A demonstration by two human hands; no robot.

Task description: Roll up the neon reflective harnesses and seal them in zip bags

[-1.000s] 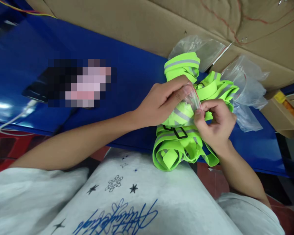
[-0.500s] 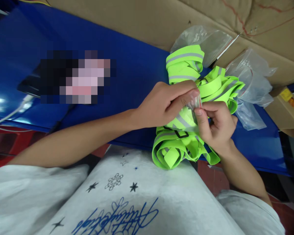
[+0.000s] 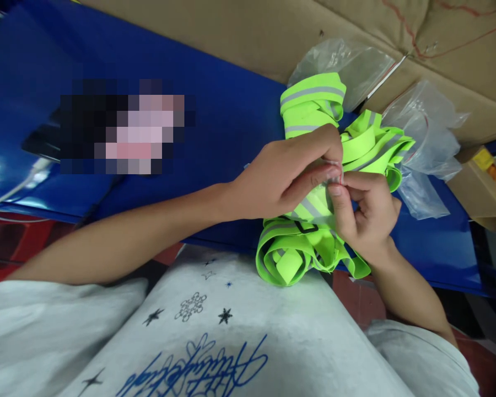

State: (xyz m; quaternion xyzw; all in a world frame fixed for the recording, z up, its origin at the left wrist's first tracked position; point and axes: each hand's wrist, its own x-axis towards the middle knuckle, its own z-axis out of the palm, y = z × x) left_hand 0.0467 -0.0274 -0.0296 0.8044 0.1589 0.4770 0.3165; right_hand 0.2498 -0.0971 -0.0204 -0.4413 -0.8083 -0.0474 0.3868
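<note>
A glossy blue counter (image 3: 219, 110) spans the view, backed by large brown cardboard (image 3: 231, 38), with the wearer's white printed shirt (image 3: 215, 331) in front. Bundles of fluorescent yellow-green webbing with a grey stripe (image 3: 287, 248) lie right of centre, one coiled at the near edge, others behind the hands. Loose clear plastic bags (image 3: 425, 127) lie beyond them against the cardboard, and a black object, mostly pixelated (image 3: 43, 135), is at left. The left hand (image 3: 275, 176) and right hand (image 3: 366, 212) nearly meet over the webbing, each pinching a transparent plastic bag with a red line (image 3: 323, 194) between thumb and forefinger; green webbing shows through it, though whether inside cannot be told. At far right sits a small brown cardboard box (image 3: 477, 187). Smaller still are a white cable (image 3: 35, 171) by the black object and a black rectangular buckle (image 3: 306, 226) near the coil.
</note>
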